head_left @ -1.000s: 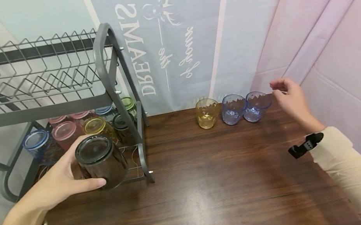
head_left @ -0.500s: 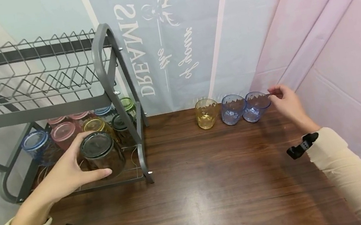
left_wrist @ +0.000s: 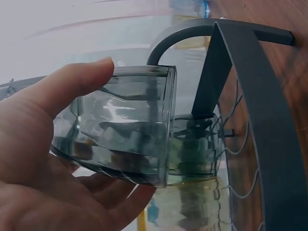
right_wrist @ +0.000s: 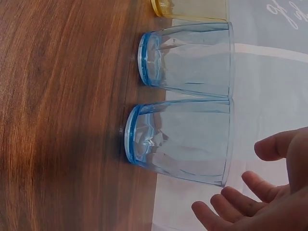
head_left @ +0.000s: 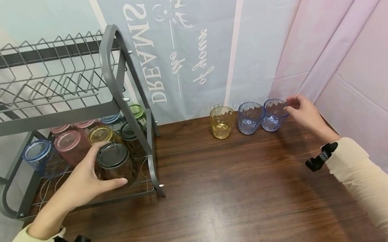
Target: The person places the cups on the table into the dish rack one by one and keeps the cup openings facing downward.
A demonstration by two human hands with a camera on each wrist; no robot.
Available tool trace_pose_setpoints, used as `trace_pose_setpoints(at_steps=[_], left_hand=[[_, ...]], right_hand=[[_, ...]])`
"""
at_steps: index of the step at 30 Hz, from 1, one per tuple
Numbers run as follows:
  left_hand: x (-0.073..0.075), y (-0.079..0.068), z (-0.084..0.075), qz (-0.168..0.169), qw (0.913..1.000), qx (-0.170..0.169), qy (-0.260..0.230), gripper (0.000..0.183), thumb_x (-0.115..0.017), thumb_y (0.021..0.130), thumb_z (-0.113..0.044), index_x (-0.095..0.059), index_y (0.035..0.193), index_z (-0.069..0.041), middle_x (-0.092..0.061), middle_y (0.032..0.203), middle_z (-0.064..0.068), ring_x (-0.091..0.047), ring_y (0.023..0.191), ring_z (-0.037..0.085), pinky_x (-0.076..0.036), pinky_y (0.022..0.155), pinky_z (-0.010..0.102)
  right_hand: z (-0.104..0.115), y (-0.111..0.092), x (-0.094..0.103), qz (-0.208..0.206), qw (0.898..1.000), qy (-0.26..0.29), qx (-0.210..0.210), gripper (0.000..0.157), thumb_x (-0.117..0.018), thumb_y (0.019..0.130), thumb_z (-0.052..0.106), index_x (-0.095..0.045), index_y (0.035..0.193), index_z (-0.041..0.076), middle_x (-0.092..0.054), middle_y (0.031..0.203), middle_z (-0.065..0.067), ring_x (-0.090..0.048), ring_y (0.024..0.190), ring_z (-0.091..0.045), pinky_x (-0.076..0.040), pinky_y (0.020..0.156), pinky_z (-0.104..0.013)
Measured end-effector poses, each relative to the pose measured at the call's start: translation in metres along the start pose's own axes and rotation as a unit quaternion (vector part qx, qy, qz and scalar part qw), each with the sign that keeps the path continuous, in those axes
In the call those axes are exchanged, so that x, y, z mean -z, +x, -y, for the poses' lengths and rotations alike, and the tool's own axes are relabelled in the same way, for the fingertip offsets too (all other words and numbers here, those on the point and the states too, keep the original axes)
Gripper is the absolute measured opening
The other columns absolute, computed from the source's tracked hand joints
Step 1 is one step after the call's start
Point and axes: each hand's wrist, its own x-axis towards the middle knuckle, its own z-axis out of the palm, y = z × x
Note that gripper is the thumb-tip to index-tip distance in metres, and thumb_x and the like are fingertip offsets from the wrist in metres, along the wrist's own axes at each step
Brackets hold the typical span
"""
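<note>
My left hand [head_left: 82, 185] grips a dark grey glass [head_left: 115, 156], turned bottom up, at the front of the rack's lower tier. In the left wrist view, thumb and fingers wrap the grey glass [left_wrist: 120, 120] from opposite sides, with another dark glass [left_wrist: 195, 144] just beyond its rim. On the right, my right hand [head_left: 307, 115] is beside the rim of the end blue glass [head_left: 272, 116]. The right wrist view shows its fingers [right_wrist: 240, 199] spread, close to the rim of that upright blue glass [right_wrist: 178, 144]. A second blue glass [head_left: 250, 119] stands alongside.
A two-tier grey metal rack [head_left: 64, 117] stands at the left. Its lower tier holds several upturned glasses, among them blue [head_left: 40, 160], pink [head_left: 70, 145] and yellow [head_left: 101, 134]. An upright yellow glass [head_left: 222, 124] stands left of the blue pair, near the back curtain [head_left: 188, 84].
My left hand has carried the grey glass slightly right and deeper, over the rack's lower tier. My right hand has moved left and a little down, up to the end blue glass.
</note>
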Motion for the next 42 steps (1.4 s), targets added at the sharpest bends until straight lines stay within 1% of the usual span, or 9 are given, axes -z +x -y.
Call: trace_pose_setpoints(at_steps=[5,12,16,19,22,28,31,36,42], left_hand=[[-0.007,0.006,0.000,0.018,0.9991,0.028,0.025,0.117,-0.086,0.081,-0.046,-0.013,0.159,0.003,-0.030,0.154,0.037,-0.047,0.127,0.055,-0.042,0.097,0.070],[-0.016,0.016,0.005,0.029,0.9989,0.026,0.024,0.113,-0.086,0.080,-0.045,-0.020,0.157,0.004,-0.037,0.150,0.037,-0.048,0.127,0.056,-0.043,0.096,0.070],[-0.021,0.020,0.009,0.034,0.9989,0.023,0.021,0.112,-0.087,0.080,-0.045,-0.021,0.156,0.004,-0.034,0.152,0.037,-0.044,0.130,0.056,-0.041,0.098,0.071],[-0.025,0.023,0.011,0.032,0.9992,0.016,0.019,0.109,-0.088,0.079,-0.042,-0.024,0.155,0.004,-0.036,0.151,0.036,-0.041,0.133,0.056,-0.040,0.100,0.071],[-0.027,0.025,0.013,0.029,0.9993,0.009,0.019,0.108,-0.089,0.079,-0.040,-0.026,0.154,0.004,-0.040,0.149,0.034,-0.043,0.132,0.055,-0.041,0.100,0.070],[-0.032,0.027,0.015,0.029,0.9995,0.000,0.015,0.105,-0.089,0.079,-0.038,-0.028,0.153,0.005,-0.042,0.147,0.035,-0.046,0.130,0.055,-0.042,0.098,0.069],[-0.034,0.028,0.016,0.029,0.9995,-0.010,0.005,0.102,-0.090,0.078,-0.033,-0.030,0.151,0.005,-0.045,0.145,0.034,-0.048,0.128,0.053,-0.043,0.098,0.067],[-0.039,0.029,0.016,0.024,0.9996,-0.015,0.002,0.100,-0.091,0.077,-0.029,-0.031,0.150,0.005,-0.047,0.142,0.034,-0.049,0.128,0.053,-0.043,0.099,0.067],[-0.041,0.030,0.015,0.026,0.9995,-0.016,0.001,0.099,-0.091,0.078,-0.025,-0.030,0.150,0.005,-0.048,0.141,0.034,-0.049,0.128,0.052,-0.042,0.100,0.067]], right_hand=[[-0.001,0.003,-0.004,0.016,1.000,0.000,-0.026,0.061,-0.048,0.105,0.020,-0.027,0.150,-0.014,-0.038,0.146,-0.040,-0.039,0.137,-0.053,-0.036,0.111,-0.061],[-0.003,0.005,-0.007,0.046,0.998,-0.011,-0.043,0.069,-0.044,0.106,0.024,-0.015,0.153,-0.017,-0.034,0.147,-0.042,-0.040,0.134,-0.051,-0.039,0.107,-0.059],[-0.004,0.005,-0.008,0.057,0.997,-0.023,-0.037,0.067,-0.045,0.105,0.024,-0.019,0.151,-0.018,-0.042,0.140,-0.039,-0.054,0.113,-0.041,-0.052,0.089,-0.045],[-0.004,0.005,-0.008,0.059,0.998,-0.027,-0.028,0.064,-0.046,0.105,0.022,-0.023,0.149,-0.018,-0.049,0.130,-0.033,-0.059,0.094,-0.030,-0.052,0.071,-0.029],[-0.003,0.005,-0.008,0.059,0.998,-0.025,-0.025,0.063,-0.046,0.105,0.021,-0.024,0.150,-0.017,-0.050,0.125,-0.030,-0.058,0.088,-0.025,-0.050,0.064,-0.022],[-0.002,0.005,-0.007,0.066,0.997,-0.026,-0.030,0.067,-0.044,0.105,0.023,-0.017,0.152,-0.018,-0.048,0.130,-0.034,-0.061,0.094,-0.037,-0.051,0.065,-0.024],[-0.002,0.004,-0.008,0.065,0.997,-0.031,-0.034,0.068,-0.045,0.105,0.023,-0.017,0.152,-0.018,-0.047,0.133,-0.036,-0.062,0.098,-0.041,-0.053,0.071,-0.031],[-0.001,0.004,-0.009,0.061,0.996,-0.045,-0.039,0.071,-0.046,0.104,0.026,-0.018,0.152,-0.017,-0.046,0.134,-0.037,-0.057,0.106,-0.042,-0.050,0.084,-0.045],[-0.001,0.005,-0.010,0.059,0.996,-0.034,-0.050,0.072,-0.045,0.104,0.027,-0.014,0.154,-0.016,-0.044,0.138,-0.038,-0.062,0.102,-0.042,-0.054,0.084,-0.047]])
